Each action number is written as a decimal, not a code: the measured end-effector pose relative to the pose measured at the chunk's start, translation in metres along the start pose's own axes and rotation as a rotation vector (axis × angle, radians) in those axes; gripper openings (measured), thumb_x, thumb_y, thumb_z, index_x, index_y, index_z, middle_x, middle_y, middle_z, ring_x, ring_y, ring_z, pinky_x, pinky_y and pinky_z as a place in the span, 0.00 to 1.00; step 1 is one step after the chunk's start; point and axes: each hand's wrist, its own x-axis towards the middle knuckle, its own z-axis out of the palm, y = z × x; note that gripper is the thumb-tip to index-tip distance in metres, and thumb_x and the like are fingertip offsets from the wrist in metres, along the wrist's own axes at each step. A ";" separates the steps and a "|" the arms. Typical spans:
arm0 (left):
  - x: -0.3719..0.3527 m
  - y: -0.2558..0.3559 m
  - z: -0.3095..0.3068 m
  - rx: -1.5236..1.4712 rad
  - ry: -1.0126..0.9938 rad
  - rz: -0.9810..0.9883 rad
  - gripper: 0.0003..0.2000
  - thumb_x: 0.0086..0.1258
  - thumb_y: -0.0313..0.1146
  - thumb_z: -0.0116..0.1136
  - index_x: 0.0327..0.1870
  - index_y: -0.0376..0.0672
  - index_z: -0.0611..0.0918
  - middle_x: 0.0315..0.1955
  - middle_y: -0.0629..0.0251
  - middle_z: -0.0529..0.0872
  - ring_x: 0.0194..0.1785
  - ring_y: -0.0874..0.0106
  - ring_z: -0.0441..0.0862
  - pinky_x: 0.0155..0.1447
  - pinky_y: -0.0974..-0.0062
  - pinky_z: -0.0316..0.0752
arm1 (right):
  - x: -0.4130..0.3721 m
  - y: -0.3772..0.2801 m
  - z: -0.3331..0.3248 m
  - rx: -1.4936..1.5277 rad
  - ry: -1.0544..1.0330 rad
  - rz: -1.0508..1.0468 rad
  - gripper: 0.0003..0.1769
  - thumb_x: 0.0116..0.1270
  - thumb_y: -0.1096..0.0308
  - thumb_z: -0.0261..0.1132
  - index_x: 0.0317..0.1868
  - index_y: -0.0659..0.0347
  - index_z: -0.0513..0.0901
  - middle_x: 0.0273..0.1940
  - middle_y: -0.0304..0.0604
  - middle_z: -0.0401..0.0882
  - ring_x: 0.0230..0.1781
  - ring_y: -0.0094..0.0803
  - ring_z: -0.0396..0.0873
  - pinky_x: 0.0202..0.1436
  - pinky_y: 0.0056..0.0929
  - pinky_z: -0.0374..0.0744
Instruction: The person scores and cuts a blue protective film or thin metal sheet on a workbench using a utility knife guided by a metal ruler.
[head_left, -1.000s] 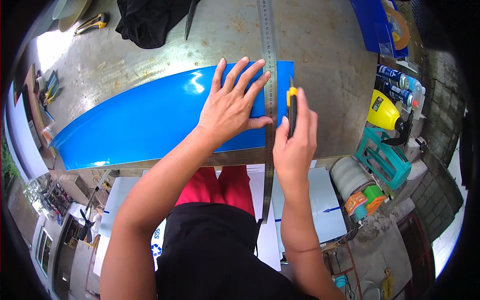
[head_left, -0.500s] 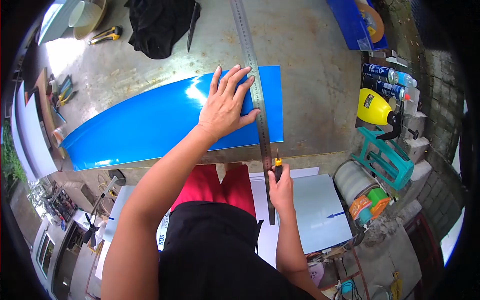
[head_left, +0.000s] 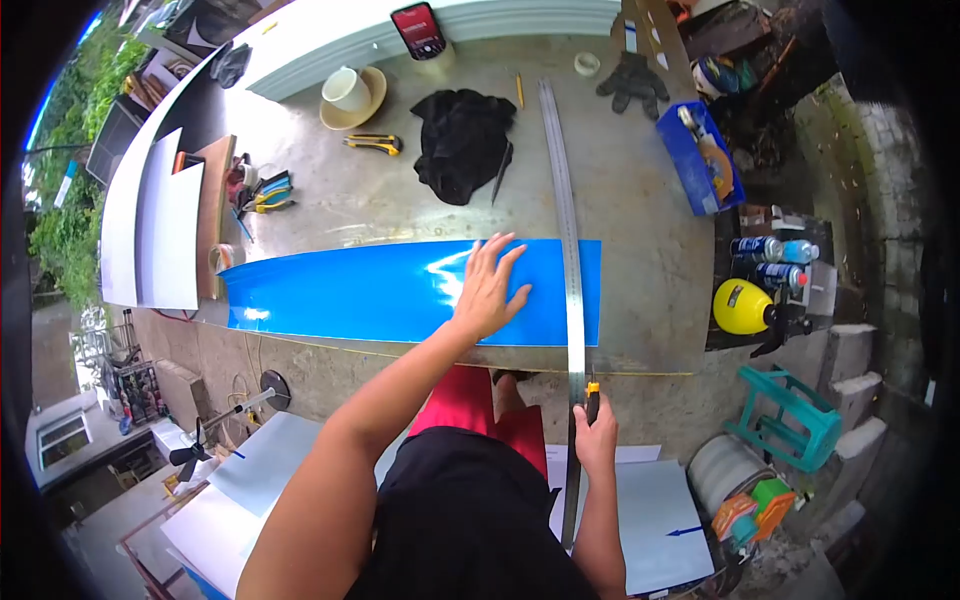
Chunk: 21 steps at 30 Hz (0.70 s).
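Note:
A glossy blue sheet [head_left: 380,290] with a curved, tapering left part lies along the near side of the metal table. My left hand [head_left: 485,295] rests over it with fingers spread, a little left of the long steel ruler [head_left: 570,230]. That ruler crosses the sheet near its right end and runs past the table's near edge toward my body. My right hand [head_left: 596,440] is closed around a yellow-and-black utility knife [head_left: 593,402], its tip pointing away from me, just beyond the table edge. The hand overlaps the ruler's near part.
Farther back on the table [head_left: 650,290] lie a black cloth [head_left: 462,145], another utility knife [head_left: 374,144], a cup [head_left: 346,90] on a saucer, a phone [head_left: 418,32] and a dark glove [head_left: 633,85]. A blue bin [head_left: 695,160] stands at right, above spray cans and a yellow bottle [head_left: 742,306].
My left hand has come off the ruler and now lies left of it. The ruler sits nearer the sheet's right end. The view has tilted up, showing more of the table.

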 end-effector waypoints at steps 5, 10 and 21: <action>-0.072 -0.036 -0.041 0.226 -0.048 -0.316 0.43 0.68 0.49 0.75 0.83 0.51 0.68 0.84 0.52 0.62 0.89 0.49 0.55 0.88 0.35 0.45 | -0.013 -0.011 -0.019 0.081 -0.029 -0.028 0.17 0.77 0.71 0.67 0.63 0.67 0.80 0.48 0.58 0.91 0.49 0.54 0.92 0.56 0.48 0.84; -0.115 -0.082 -0.072 0.295 -0.152 -0.528 0.50 0.65 0.59 0.76 0.87 0.58 0.65 0.89 0.53 0.51 0.92 0.48 0.45 0.84 0.21 0.42 | -0.031 -0.023 -0.025 0.272 -0.019 -0.086 0.15 0.77 0.75 0.65 0.60 0.69 0.80 0.48 0.51 0.93 0.44 0.42 0.95 0.54 0.40 0.87; -0.122 -0.100 -0.082 0.300 -0.319 -0.410 0.54 0.64 0.63 0.76 0.90 0.60 0.61 0.89 0.46 0.50 0.90 0.39 0.46 0.87 0.28 0.42 | -0.080 -0.072 -0.020 0.348 0.072 -0.079 0.15 0.79 0.75 0.66 0.62 0.68 0.78 0.50 0.52 0.90 0.45 0.39 0.93 0.54 0.36 0.88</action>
